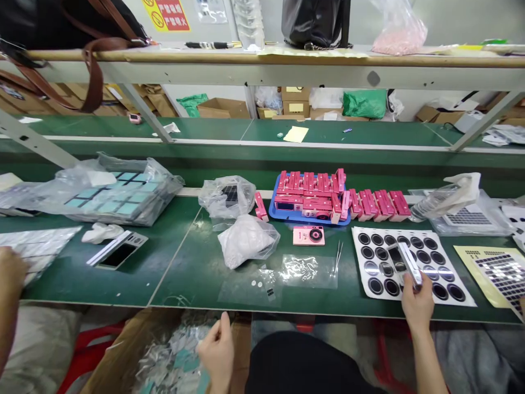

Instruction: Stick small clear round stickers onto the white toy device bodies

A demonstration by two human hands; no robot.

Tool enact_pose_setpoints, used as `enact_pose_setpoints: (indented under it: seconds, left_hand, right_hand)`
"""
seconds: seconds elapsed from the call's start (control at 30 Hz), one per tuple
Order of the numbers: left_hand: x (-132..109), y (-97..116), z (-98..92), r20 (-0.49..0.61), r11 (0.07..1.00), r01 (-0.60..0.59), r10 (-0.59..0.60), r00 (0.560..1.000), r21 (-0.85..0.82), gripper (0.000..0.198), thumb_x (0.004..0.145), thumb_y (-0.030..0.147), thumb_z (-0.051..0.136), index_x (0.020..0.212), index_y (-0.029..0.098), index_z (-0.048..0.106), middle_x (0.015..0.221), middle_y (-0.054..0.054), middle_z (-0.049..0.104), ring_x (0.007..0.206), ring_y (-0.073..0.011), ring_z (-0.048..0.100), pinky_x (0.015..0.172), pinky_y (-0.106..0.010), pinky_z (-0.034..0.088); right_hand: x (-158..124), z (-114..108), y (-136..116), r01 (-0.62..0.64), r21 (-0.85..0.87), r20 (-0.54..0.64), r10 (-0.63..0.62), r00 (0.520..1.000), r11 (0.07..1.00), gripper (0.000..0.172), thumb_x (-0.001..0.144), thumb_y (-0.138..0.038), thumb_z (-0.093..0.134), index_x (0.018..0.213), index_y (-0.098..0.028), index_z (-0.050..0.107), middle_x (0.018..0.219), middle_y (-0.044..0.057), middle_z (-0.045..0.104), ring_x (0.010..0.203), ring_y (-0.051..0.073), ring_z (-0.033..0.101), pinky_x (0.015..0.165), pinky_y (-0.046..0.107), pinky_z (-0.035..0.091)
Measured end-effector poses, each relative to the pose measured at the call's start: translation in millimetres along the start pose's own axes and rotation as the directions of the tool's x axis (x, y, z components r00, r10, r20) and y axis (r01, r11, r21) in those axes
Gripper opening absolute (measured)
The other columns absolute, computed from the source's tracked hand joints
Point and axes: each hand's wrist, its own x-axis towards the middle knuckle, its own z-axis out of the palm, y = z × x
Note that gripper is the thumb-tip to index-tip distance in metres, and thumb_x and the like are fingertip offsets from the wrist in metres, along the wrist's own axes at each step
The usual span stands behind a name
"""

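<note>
My right hand [418,302] grips a silver-white compact camera [411,266] by its near end, tilted above a white sheet of round black stickers [362,278]. My left hand [217,350] is closed, thumb raised, below the table edge and over a carton of scraps; whatever its curled fingers may hold is hidden. A pink compact camera [308,236] lies in the middle of the table. Behind it stands a blue tray [275,214] filled with several pink cameras [310,203]. More pink cameras [381,206] stand in a row to its right. Tweezers [338,257] lie near a clear plastic film [305,268].
Plastic bags [249,241] sit left of the tray, and a bagged stack of pale blue sheets [118,197] farther left. Another silver camera [118,250] lies there. A co-worker's hand [11,271] is at the left edge. A shelf beam [262,74] crosses above; the scrap carton [118,350] stands below.
</note>
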Motion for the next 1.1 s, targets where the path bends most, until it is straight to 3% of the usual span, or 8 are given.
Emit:
enact_pose_setpoints:
  seconds: [0.13, 0.3, 0.4, 0.5, 0.6, 0.77, 0.93, 1.1]
  left_hand:
    - [-18, 0, 2.9, 0.227, 0.985, -0.161, 0.171, 0.959, -0.062, 0.050, 0.094, 0.041, 0.041, 0.049, 0.021, 0.031, 0.049, 0.005, 0.022, 0.043, -0.0091, 0.028, 0.045, -0.021, 0.028]
    - [-4, 13, 14.7, 0.491, 0.858, -0.457, 0.510, 0.706, -0.233, 0.049, 0.091, 0.038, 0.050, 0.047, 0.019, 0.043, 0.046, 0.005, 0.033, 0.044, -0.0090, 0.037, 0.049, -0.021, 0.032]
    - [14, 53, 29.4, 0.593, 0.845, -0.348, 0.533, 0.603, -0.406, 0.024, 0.087, 0.042, 0.062, 0.081, 0.019, 0.067, 0.062, 0.004, 0.052, 0.053, -0.0104, 0.046, 0.057, -0.022, 0.041]
    - [20, 95, 39.9, 0.658, 0.798, -0.046, 0.526, 0.539, -0.601, 0.079, 0.075, 0.051, 0.075, 0.142, 0.023, 0.043, 0.114, -0.009, 0.063, 0.074, -0.0149, 0.062, 0.077, -0.031, 0.054]
    - [14, 121, 38.5, 0.625, 0.702, 0.099, 0.550, 0.553, -0.706, 0.115, 0.064, 0.056, 0.084, 0.153, 0.023, 0.019, 0.138, -0.016, 0.052, 0.116, -0.0277, 0.060, 0.104, -0.042, 0.047]
    - [0, 124, 27.1, 0.570, 0.625, 0.165, 0.529, 0.629, -0.763, 0.103, 0.060, 0.053, 0.088, 0.140, 0.026, 0.029, 0.141, -0.015, 0.048, 0.124, -0.0317, 0.056, 0.108, -0.045, 0.045]
    - [-9, 108, 26.7, 0.650, 0.592, 0.338, 0.456, 0.608, -0.731, 0.090, 0.064, 0.047, 0.088, 0.130, 0.027, 0.030, 0.135, -0.013, 0.053, 0.123, -0.0309, 0.057, 0.105, -0.043, 0.046]
    - [-14, 100, 25.3, 0.740, 0.656, 0.382, 0.439, 0.509, -0.651, 0.093, 0.059, 0.043, 0.091, 0.129, 0.025, 0.033, 0.128, -0.011, 0.054, 0.117, -0.0296, 0.058, 0.101, -0.041, 0.047]
  right_hand:
    - [-13, -5, -3, -0.133, 0.068, -0.056, 0.137, 0.989, 0.989, 0.046, 0.091, -0.057, 0.055, 0.110, -0.016, 0.062, 0.090, 0.008, 0.067, 0.076, 0.022, 0.065, 0.064, 0.036, 0.054]
    - [-50, 5, -37, -0.319, 0.338, 0.105, 0.302, 0.948, 0.885, 0.054, 0.073, -0.069, 0.061, 0.087, -0.017, 0.061, 0.071, 0.003, 0.062, 0.065, 0.020, 0.057, 0.060, 0.032, 0.048]
    - [-76, 26, -71, -0.336, 0.399, 0.350, 0.197, 0.916, 0.853, 0.054, 0.076, -0.070, 0.056, 0.084, -0.017, 0.063, 0.069, 0.003, 0.064, 0.065, 0.019, 0.058, 0.059, 0.031, 0.050]
    - [-89, 40, -108, -0.324, 0.438, 0.531, 0.050, 0.846, 0.838, 0.050, 0.082, -0.068, 0.053, 0.085, -0.019, 0.066, 0.066, 0.002, 0.063, 0.065, 0.020, 0.059, 0.056, 0.030, 0.050]
    - [-84, 37, -142, -0.300, 0.484, 0.640, -0.099, 0.762, 0.822, 0.045, 0.083, -0.064, 0.057, 0.085, -0.020, 0.067, 0.066, 0.001, 0.060, 0.062, 0.018, 0.057, 0.052, 0.027, 0.048]
    - [-70, 20, -168, -0.215, 0.570, 0.735, -0.375, 0.564, 0.793, 0.041, 0.096, -0.053, 0.043, 0.100, -0.020, 0.065, 0.081, 0.003, 0.065, 0.068, 0.016, 0.060, 0.060, 0.026, 0.051]
    - [-78, 16, -155, 0.235, 0.609, 0.652, -0.647, 0.395, 0.757, 0.042, 0.090, -0.039, 0.059, 0.131, -0.028, 0.058, 0.133, 0.010, 0.058, 0.124, 0.027, 0.055, 0.101, 0.041, 0.050]
    - [-86, 18, -139, 0.432, 0.554, 0.663, -0.691, 0.287, 0.712, 0.055, 0.094, -0.026, 0.053, 0.147, -0.029, 0.039, 0.125, 0.010, 0.065, 0.113, 0.024, 0.063, 0.097, 0.044, 0.054]
